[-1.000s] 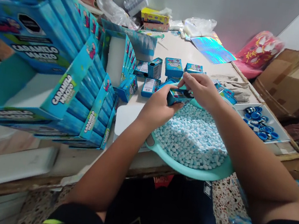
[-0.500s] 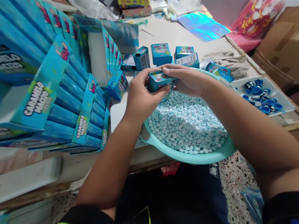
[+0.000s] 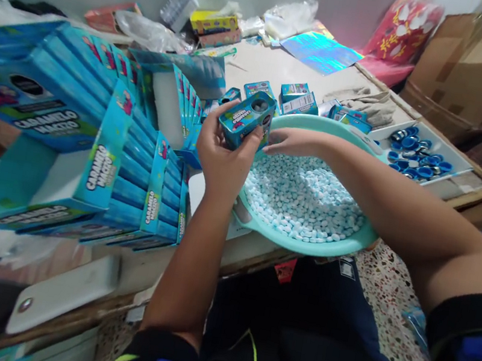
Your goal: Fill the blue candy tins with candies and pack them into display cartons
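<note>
My left hand [image 3: 226,157] is wrapped round a small blue box [image 3: 247,119], which is tilted and shows a dark round opening near its right end. My right hand [image 3: 295,143] is just right of the box, over the candies, with fingers stretched toward the box and apart; nothing shows in it. Below it, small pale blue and white candies [image 3: 305,206] fill a turquoise basin [image 3: 317,247]. More small blue boxes [image 3: 300,102] lie behind the basin.
Large blue display cartons [image 3: 102,174] stand in rows at the left. A white tray [image 3: 452,177] of blue round caps [image 3: 425,172] is at the right. Behind lie a cloth [image 3: 367,103], a shiny sheet [image 3: 321,50] and plastic bags. A white phone-like object [image 3: 65,293] lies at lower left.
The box has turned in my left hand, so its opening faces up. My right hand has come off the box and lowered toward the candies. The view has shifted slightly.
</note>
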A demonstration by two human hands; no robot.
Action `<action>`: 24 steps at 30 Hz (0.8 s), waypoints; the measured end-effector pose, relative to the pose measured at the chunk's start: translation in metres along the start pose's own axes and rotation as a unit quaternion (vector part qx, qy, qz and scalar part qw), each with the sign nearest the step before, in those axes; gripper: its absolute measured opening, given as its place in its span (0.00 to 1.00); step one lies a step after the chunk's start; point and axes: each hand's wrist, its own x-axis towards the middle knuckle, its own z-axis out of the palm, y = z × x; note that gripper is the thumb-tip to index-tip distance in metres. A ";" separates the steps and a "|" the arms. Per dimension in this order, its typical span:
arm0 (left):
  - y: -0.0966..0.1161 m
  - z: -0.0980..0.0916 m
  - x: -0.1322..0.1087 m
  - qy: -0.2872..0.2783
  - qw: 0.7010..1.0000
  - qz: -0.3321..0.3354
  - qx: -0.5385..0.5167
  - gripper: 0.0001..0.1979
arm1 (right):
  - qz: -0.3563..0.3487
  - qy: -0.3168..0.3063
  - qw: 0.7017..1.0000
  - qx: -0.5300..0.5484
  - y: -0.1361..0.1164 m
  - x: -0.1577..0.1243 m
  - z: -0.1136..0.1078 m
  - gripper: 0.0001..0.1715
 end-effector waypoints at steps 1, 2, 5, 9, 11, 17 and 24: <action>0.002 -0.008 -0.001 0.005 1.000 -0.002 0.013 0.26 | 0.000 -0.047 0.998 -0.034 0.001 0.000 0.001 0.19; 0.004 -0.019 -0.003 0.011 1.000 -0.002 0.024 0.26 | 0.001 -0.081 0.994 -0.070 0.001 -0.001 0.001 0.16; 0.007 -0.056 -0.015 0.048 0.997 -0.017 0.054 0.25 | 0.015 -0.092 0.989 -0.118 -0.003 -0.005 0.000 0.13; -0.006 -0.091 -0.037 0.081 0.990 -0.086 0.075 0.27 | 0.040 -0.105 0.985 -0.133 -0.011 -0.007 -0.001 0.19; -0.020 -0.094 -0.044 0.073 0.988 -0.116 0.068 0.30 | 0.046 -0.112 0.983 -0.140 -0.014 -0.008 0.000 0.22; -0.053 -0.078 -0.050 0.027 0.979 -0.194 0.056 0.30 | 0.055 -0.105 0.978 -0.173 -0.019 -0.012 0.001 0.29; -0.058 -0.083 -0.057 0.036 0.996 -0.084 0.014 0.31 | 0.026 -0.143 0.953 -0.266 -0.020 -0.014 0.010 0.36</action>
